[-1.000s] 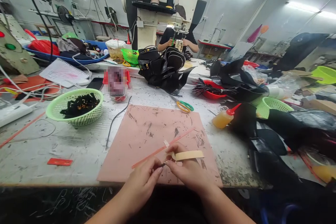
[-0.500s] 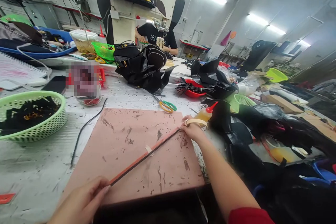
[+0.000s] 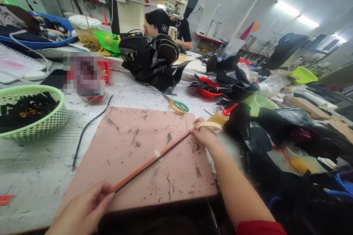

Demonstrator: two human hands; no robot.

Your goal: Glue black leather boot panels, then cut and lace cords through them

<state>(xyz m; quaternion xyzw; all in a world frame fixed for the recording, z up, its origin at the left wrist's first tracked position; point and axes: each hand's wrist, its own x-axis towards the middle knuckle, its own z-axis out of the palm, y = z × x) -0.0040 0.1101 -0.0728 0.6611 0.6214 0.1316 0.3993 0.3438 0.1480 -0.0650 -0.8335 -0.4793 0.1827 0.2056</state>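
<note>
A thin orange strip (image 3: 138, 170) with a dark cord (image 3: 176, 144) along its lower edge stretches diagonally over a stained pinkish board (image 3: 118, 143). Around its middle sits a small piece of pale tape (image 3: 157, 153). My left hand (image 3: 89, 205) pinches the near-left end between thumb and fingers. At the far-right end my right hand (image 3: 205, 136) has its fingers closed on the strip. A roll of masking tape (image 3: 211, 125) rests around or against the right fingers; its exact hold is partly hidden.
Scissors (image 3: 179, 106) and a yellow glue bottle (image 3: 220, 118) lie beyond the board. A loose black cord (image 3: 83, 134) and a green basket (image 3: 62, 121) are on the left. Black bags (image 3: 154, 58) stand behind; dark material (image 3: 256, 139) crowds the right. A co-worker (image 3: 158, 20) sits at a sewing machine.
The camera view has shifted slightly, so the background sits higher and the right side farther right. Both hands keep hold of the strip, with little movement.
</note>
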